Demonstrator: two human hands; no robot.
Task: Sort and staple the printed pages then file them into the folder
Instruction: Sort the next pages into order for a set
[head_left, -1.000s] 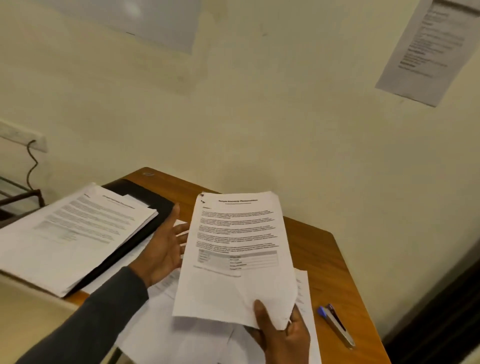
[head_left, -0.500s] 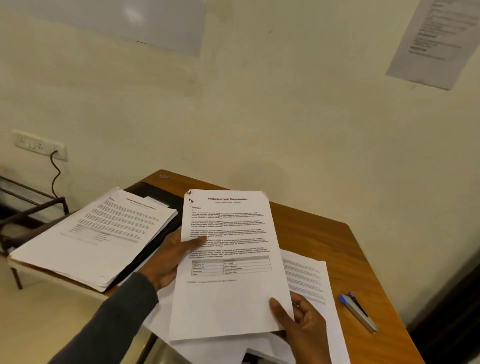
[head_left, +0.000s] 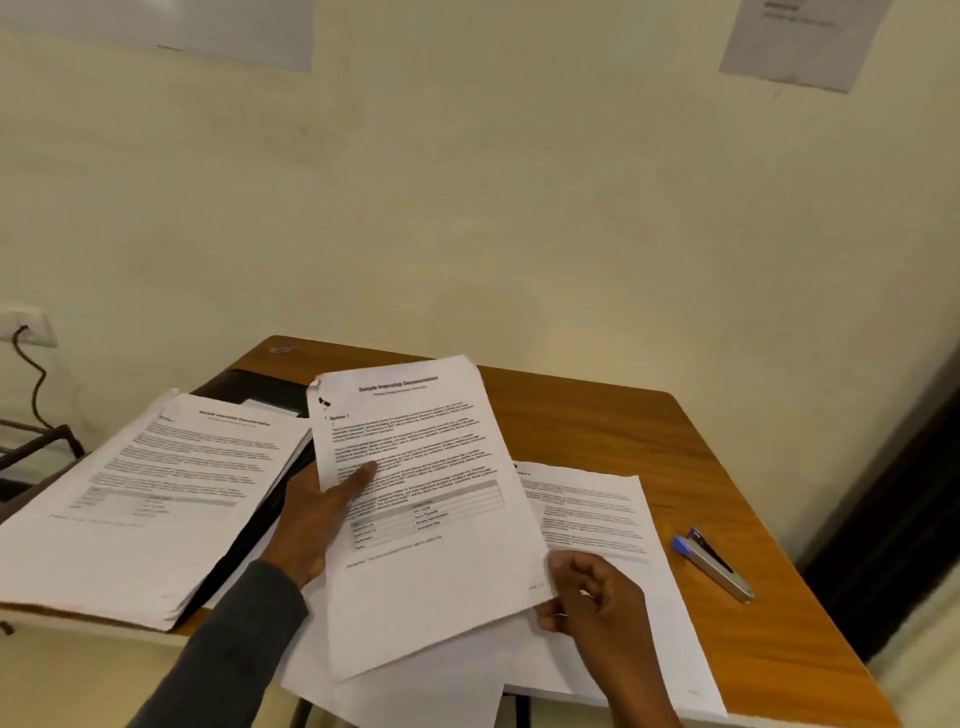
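White page (head_left: 431, 519) held in left hand (head_left: 311, 525); right fingers (head_left: 571, 574) seemingly pinch its corner.

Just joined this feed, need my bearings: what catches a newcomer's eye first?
The printed document held over the middle of the table, gripped by the left hand at its left edge and pinched by the right hand at its lower right corner. Next, the thick paper stack on a black folder at the left, and the stapler lying on the table at the right.
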